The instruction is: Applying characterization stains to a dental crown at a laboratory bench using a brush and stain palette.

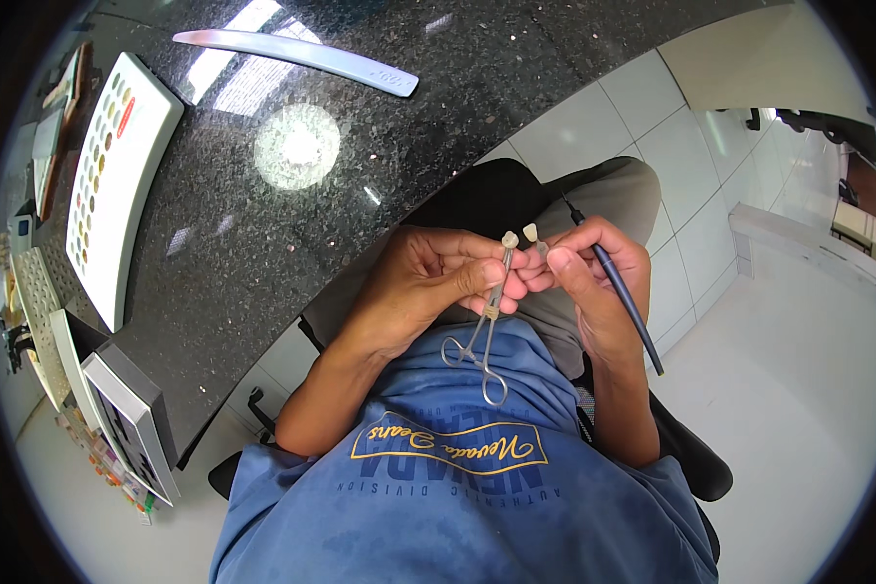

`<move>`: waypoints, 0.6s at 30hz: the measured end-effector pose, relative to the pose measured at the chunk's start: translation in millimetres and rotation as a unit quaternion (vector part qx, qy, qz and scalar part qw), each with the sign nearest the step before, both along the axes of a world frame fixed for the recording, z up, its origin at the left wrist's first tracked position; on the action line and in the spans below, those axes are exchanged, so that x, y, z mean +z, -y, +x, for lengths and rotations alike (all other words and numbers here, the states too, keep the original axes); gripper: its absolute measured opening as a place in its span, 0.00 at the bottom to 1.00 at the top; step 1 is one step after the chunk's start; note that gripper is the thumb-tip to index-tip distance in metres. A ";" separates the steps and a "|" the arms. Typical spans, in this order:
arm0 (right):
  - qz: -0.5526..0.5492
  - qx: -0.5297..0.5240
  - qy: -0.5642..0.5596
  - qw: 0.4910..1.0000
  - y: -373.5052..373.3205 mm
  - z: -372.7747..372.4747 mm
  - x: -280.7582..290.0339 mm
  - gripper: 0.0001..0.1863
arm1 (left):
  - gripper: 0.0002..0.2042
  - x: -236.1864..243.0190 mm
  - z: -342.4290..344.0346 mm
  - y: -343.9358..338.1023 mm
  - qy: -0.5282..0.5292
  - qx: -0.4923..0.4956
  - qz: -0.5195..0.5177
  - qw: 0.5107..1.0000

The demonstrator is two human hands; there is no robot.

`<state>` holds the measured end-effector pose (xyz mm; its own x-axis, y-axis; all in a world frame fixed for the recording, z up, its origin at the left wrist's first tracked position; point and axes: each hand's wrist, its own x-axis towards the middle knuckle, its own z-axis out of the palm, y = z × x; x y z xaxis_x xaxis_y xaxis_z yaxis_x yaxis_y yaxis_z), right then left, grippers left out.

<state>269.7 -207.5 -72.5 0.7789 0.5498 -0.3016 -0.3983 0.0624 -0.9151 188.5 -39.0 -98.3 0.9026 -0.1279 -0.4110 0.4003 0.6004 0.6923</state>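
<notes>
My left hand [438, 282] grips a steel ring-handled clamp [483, 358], its finger loops hanging over my lap and a beige band wound round it. At its upper tip sits a small cream tooth-shaped piece [510, 239]. My right hand [603, 292], just beside, holds a dark pen-like brush [621, 284] across the fingers, tip upward, and pinches a small clear holder bearing a second cream tooth-shaped tab [530, 232]. The two tooth pieces are close side by side. Both hands' fingertips are close together; whether they touch I cannot tell.
On the dark speckled counter [360, 165] lie a long pale curved strip [295, 63] and a white palette with colour wells [117, 185]. Metal-framed trays [127, 419] line the left. Below are a tiled floor [681, 165] and my black chair [701, 457].
</notes>
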 end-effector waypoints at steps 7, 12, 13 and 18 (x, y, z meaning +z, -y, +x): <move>-0.005 0.013 0.007 1.000 -7.5 -5.0 1.7 0.04 | 0.11 3.3 -7.1 -6.4 -0.024 0.002 -0.008 1.000; -0.049 -0.024 0.208 0.977 0.9 -9.5 35.7 0.07 | 0.08 29.1 -27.6 -7.2 -0.019 0.052 -0.040 0.998; -0.056 -0.018 0.271 0.961 -3.1 -8.0 51.0 0.09 | 0.08 39.8 -33.5 -7.7 -0.025 0.067 -0.035 0.997; -0.077 0.074 0.534 0.839 -65.7 0.4 101.1 0.05 | 0.08 72.3 -76.6 -13.6 0.011 0.171 0.099 0.980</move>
